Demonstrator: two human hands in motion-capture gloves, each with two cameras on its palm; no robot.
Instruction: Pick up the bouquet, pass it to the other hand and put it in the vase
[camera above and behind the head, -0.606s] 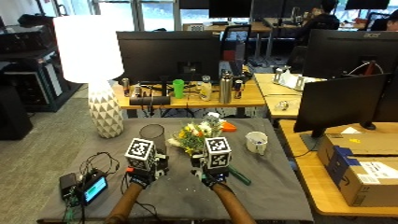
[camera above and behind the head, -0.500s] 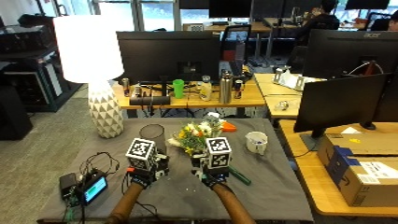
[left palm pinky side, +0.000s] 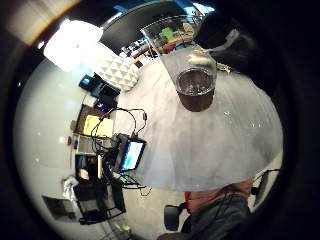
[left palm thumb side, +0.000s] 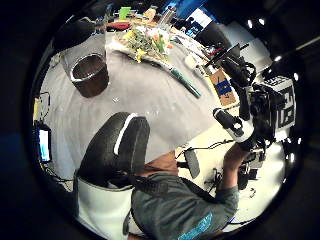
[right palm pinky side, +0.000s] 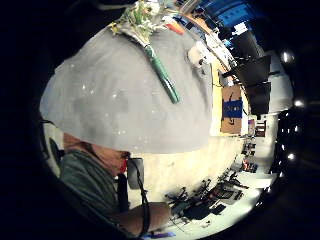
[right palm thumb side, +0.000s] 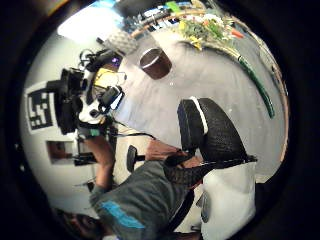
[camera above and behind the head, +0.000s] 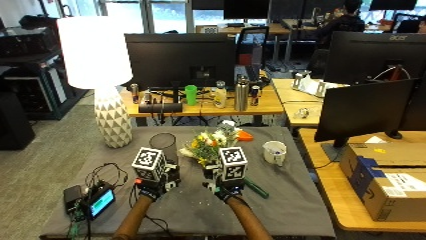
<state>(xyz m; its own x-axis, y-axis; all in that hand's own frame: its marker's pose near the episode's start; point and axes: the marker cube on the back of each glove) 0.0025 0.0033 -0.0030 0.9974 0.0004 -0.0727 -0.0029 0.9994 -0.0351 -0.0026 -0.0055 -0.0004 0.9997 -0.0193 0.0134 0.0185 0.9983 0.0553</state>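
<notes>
Hands in black gloves hover low over the counter (camera above and behind the head: 186, 212), on the person's side of the bouquet (camera above and behind the head: 212, 141), and neither holds anything. The right hand (camera above and behind the head: 226, 189) is relaxed and unclenched above the bouquet's green wrapped stem (camera above and behind the head: 255, 188). It looks well placed to grip that stem first, though from above I cannot tell whether it touches. The left hand (camera above and behind the head: 154, 186), to the left of the bouquet, is also relaxed and empty, probably waiting to take the handover.

The bouquet lies flat on the grey cloth. Its yellow, white and orange flowers point away from the person, and its stem runs back towards them and to the right. Lying this way, the stem end is the part easiest to reach.

The vase (camera above and behind the head: 163, 143), a clear glass with a dark base, stands upright just left of the flower heads, apart from them. Its mouth is open and nothing is in it. That nearer side suits the left hand for the final placing.

A white mug (camera above and behind the head: 273, 152) sits to the right of the bouquet. A tall white lamp (camera above and behind the head: 100, 60) stands beyond and left of the bouquet. A small device with a lit screen (camera above and behind the head: 100, 202) lies well to the bouquet's left, at the near counter edge.

No part of the task appears done yet.
</notes>
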